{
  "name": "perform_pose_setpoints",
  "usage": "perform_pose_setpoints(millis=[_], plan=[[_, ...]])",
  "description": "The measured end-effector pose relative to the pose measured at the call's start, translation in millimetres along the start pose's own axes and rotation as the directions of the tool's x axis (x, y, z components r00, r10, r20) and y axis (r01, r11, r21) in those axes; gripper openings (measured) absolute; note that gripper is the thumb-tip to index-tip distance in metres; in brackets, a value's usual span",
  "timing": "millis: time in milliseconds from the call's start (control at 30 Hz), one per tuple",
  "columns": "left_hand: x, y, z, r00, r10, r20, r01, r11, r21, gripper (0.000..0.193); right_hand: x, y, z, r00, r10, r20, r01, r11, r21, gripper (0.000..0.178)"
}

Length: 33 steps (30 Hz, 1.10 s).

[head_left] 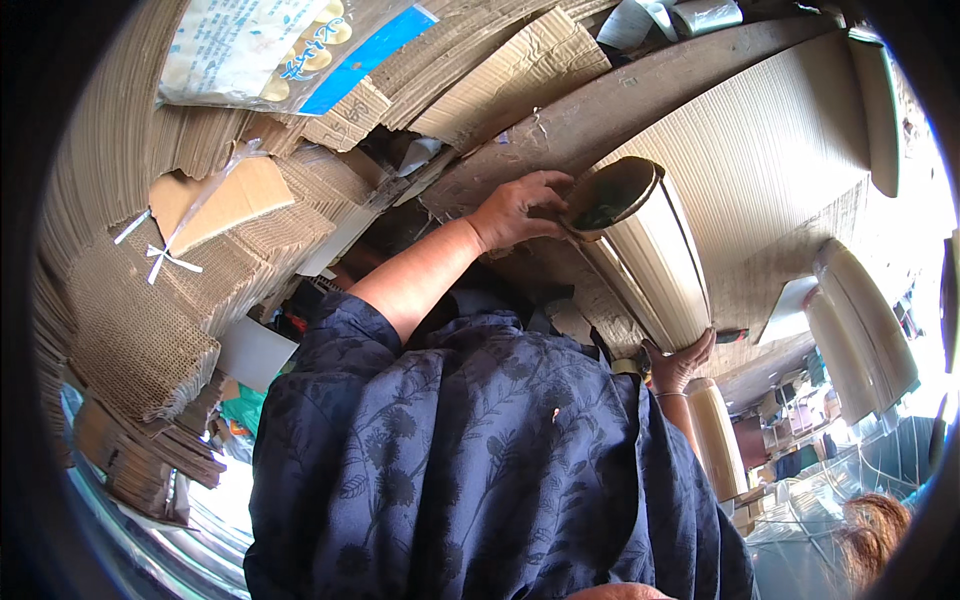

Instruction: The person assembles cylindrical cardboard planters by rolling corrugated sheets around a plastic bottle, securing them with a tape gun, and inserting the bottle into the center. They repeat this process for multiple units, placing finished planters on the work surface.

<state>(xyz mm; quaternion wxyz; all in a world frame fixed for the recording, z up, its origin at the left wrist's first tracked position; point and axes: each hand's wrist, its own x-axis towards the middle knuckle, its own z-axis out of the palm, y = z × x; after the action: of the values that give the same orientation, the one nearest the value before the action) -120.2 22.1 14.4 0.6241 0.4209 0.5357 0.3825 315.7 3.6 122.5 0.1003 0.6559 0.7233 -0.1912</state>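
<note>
A cream, finely ribbed roll, apparently corrugated cardboard (665, 275), lies slantwise across the table in front of me. Its hollow end with a dark inside faces up and left. My left hand (525, 208) grips the rim of that end, thumb and fingers curled against its edge. At the far right end, my right hand (682, 365) holds the roll from below with bent fingers; part of this hand is hidden behind the roll. Behind the roll a broad ribbed cardboard sheet (765, 140) lies on the table, its brown edge strip (600, 110) curving along the left.
Tall stacks of flat cardboard (140, 310) fill the left side, one bundle tied with white strips. A printed plastic bag (255, 60) lies on top. More rolls stand at right, one large (860, 335), one small (715, 440). Crumpled paper (635, 22) sits at the far edge.
</note>
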Motion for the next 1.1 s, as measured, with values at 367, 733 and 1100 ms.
perform_pose_setpoints(millis=[367,733,1100], plan=[[12.2,1.1,-7.0,0.990,0.046,0.135,-0.078,0.967,0.242,0.043,4.8,-6.4,-5.1,1.000,-0.001,0.007,0.001,1.000,-0.010,0.133],[21.9,5.6,-4.8,0.981,0.179,0.071,-0.190,0.959,0.212,0.034,24.4,11.8,-17.6,0.991,-0.044,0.127,0.046,0.999,-0.019,0.137],[15.1,-12.1,11.3,0.968,0.195,-0.157,-0.192,0.981,0.035,0.030,49.9,24.9,-33.1,0.961,-0.057,0.271,0.074,0.996,-0.054,0.143]])
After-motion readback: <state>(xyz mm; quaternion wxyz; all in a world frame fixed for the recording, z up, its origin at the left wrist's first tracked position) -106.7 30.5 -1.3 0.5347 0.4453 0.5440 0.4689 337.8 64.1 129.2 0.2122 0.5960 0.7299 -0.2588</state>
